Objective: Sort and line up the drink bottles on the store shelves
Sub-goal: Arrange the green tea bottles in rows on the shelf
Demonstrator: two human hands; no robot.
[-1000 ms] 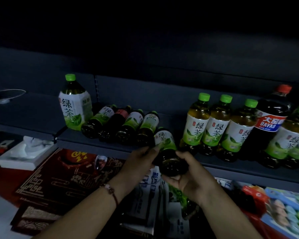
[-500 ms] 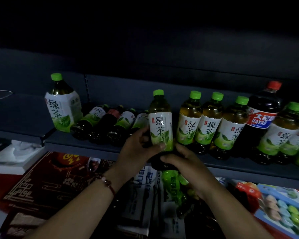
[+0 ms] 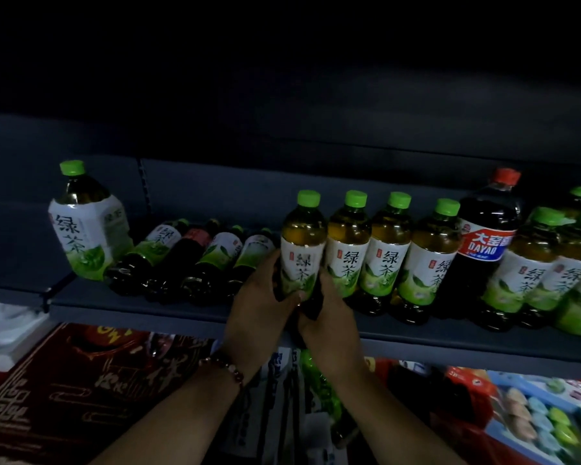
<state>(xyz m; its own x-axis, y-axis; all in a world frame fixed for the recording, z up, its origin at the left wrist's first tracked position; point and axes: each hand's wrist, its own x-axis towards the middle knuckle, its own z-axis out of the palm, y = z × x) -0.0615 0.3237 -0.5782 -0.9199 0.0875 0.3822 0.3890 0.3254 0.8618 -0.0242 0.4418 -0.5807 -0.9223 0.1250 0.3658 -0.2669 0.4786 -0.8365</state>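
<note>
**Setting a green tea bottle upright beside its row, with plenty nearby to knock**

Standing this green tea bottle (image 3: 303, 250) on the shelf (image 3: 450, 340), I have both hands wrapped low around it: my left hand (image 3: 260, 303) curls round the left side of the label, my right hand (image 3: 329, 317) cups the base from the right and front. Both are closed on the bottle, fingers pressed against it rather than spread. The bottle is upright, its green cap level with the caps of the three matching green tea bottles (image 3: 388, 253) just to its right, and it looks to be touching or nearly touching the nearest one.

The risks, as I judge them, sit on either side. My right hand is wedged between this bottle and its neighbour; pulling it out carelessly could tip either one, and a falling bottle could knock the rest of the row toward the dark Dayao soda bottle (image 3: 480, 246). I cannot see whether the base is flat on the shelf, since my hands hide it; letting go early, near the front edge, could drop it onto the goods below.

On my left, four bottles lying on their sides (image 3: 188, 260) rest close to my wrist. They are round and could roll if nudged. The large green tea jug (image 3: 88, 226) stands well clear.
</note>
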